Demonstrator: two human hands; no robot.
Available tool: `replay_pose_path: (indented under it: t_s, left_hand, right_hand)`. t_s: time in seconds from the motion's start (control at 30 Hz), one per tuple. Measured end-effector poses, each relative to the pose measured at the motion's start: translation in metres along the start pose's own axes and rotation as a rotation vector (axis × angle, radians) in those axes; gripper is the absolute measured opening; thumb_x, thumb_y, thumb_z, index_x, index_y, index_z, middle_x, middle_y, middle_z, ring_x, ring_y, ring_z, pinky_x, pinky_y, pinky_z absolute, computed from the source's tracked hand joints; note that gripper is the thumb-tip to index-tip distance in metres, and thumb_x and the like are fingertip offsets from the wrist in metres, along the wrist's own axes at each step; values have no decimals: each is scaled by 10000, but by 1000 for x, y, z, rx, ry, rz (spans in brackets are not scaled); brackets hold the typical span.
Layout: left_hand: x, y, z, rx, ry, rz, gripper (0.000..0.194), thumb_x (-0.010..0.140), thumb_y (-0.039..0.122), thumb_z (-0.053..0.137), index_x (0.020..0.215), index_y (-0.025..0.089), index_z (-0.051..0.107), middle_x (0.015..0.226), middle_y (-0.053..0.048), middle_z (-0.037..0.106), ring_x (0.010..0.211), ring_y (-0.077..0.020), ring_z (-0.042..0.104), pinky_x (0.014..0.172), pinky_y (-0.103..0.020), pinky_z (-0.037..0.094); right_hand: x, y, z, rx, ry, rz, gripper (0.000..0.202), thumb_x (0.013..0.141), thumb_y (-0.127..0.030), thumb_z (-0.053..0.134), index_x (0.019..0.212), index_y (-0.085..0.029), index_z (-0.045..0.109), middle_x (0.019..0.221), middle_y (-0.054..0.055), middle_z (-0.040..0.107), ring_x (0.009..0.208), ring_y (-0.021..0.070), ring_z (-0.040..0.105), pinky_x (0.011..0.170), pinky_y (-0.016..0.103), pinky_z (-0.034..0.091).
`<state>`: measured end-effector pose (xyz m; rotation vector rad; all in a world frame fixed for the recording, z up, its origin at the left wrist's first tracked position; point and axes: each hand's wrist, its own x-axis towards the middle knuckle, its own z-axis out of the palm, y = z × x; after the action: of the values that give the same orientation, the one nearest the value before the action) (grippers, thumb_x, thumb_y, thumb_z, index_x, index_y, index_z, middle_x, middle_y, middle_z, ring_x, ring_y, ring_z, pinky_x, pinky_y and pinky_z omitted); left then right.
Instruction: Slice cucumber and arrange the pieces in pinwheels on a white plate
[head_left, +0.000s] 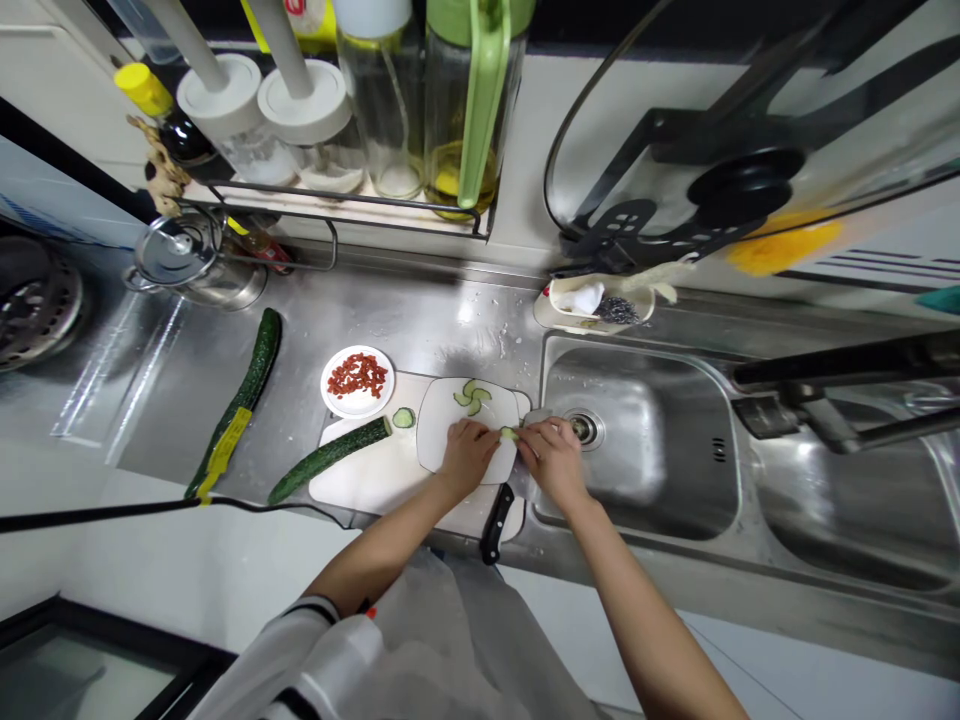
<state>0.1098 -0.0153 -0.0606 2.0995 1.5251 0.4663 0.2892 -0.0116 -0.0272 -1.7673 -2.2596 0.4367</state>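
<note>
L hand (469, 450) & R hand (553, 455) nearly together, fingertips pinching a small cucumber piece (509, 434) btwn them, its long axis seemingly L–R, over R side of white plate (442, 447). Fanned slices (472, 397) lie on plate's far side, fwd & slightly L of piece; L hand nearer them, R hand out past plate rim, twd sink (637, 440).

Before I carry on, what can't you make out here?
All in the head view:
- Cucumber piece: shape partly covered by fingers of left hand and right hand, small.
- Knife: blade mostly hidden by plate.
- Faucet: cut off, right edge.
- Pot: inside obscured by lid.
</note>
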Motion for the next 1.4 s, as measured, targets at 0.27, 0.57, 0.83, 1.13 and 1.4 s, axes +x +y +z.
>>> replay_pose_path:
  t_s: [0.27,0.57,0.83,1.13,1.4]
  left_hand:
    - [1,-1,-3,17,-26,5,232,898,310,496,1061,288,659,922,-47,601,957,-200,468,821,-361,345]
    - [1,-3,-3,20,-14,12,227,896,309,500,1056,279,658,922,-51,599,951,-196,473,818,-360,347]
    - [2,-1,-6,15,25,29,203,883,311,526,1005,263,681,904,-47,620,932,-196,494,805,-355,359]
    - [-18,-27,-76,165,181,-228,269,895,265,480,1121,270,627,1048,-70,623,1016,-227,467,837,-383,320]
    - [-30,-60,-108,392,137,-576,211,816,259,542,973,236,681,1106,-105,585,1073,-307,373,826,-441,275]
  right_hand:
    - [7,-1,6,35,-12,-17,254,886,-302,482,998,-219,694,926,68,640,1029,251,411,792,337,314]
    - [10,-3,3,49,-25,-13,222,872,-289,520,988,-221,696,927,60,650,1035,242,413,814,335,320]
    - [6,0,8,69,79,-52,206,852,-303,557,977,-225,702,893,57,655,1000,245,439,801,348,356]
    - [-12,-5,9,138,207,-4,214,869,-325,528,924,-215,703,823,59,660,913,227,494,808,367,389]
    - [-25,-30,16,180,188,-11,211,871,-315,523,918,-214,701,837,65,656,928,225,499,809,360,399]
